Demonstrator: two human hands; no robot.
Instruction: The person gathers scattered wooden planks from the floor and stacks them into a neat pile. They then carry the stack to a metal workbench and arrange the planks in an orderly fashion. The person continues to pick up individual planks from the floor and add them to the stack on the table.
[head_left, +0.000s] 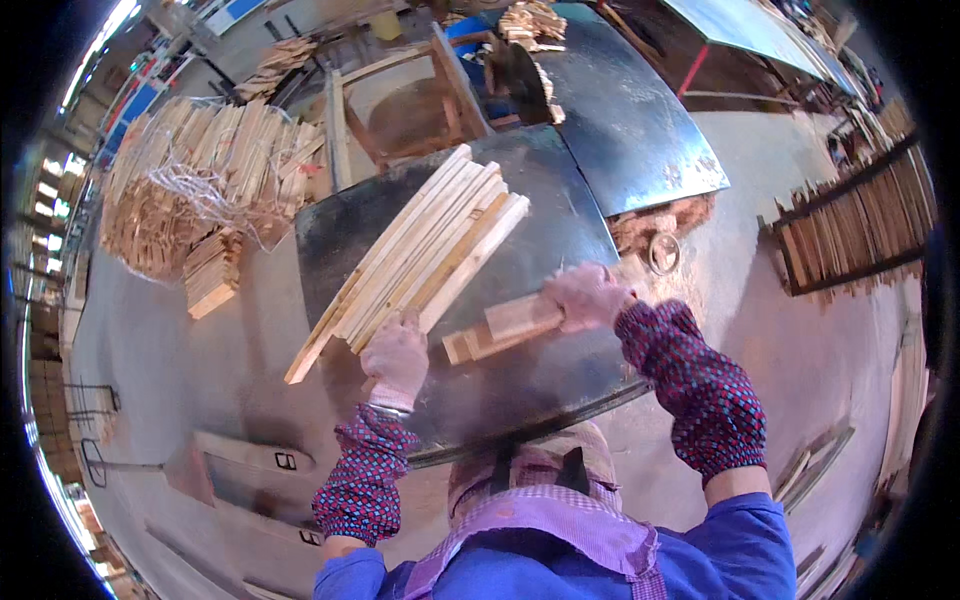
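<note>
While the left hand (pixel 396 355) rests curled on a fan of long slats (pixel 415 255), the right hand (pixel 585 297) grips 2 or 3 short boards (pixel 500 327) (on a metal table (pixel 560 225)).

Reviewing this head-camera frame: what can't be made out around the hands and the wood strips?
- Right hand: its grip on the short wood pieces is motion-blurred; finger positions unclear.
- Left hand: seen from the back, it hides the near ends of the long wood strips.
- Metal table: its near edge is hidden by the person's head covering.

Woodworking workshop: stacked wooden slats (pixel 420 255), metal-topped bench (pixel 560 240), bundled offcuts (pixel 190 190), sawdust.
</note>
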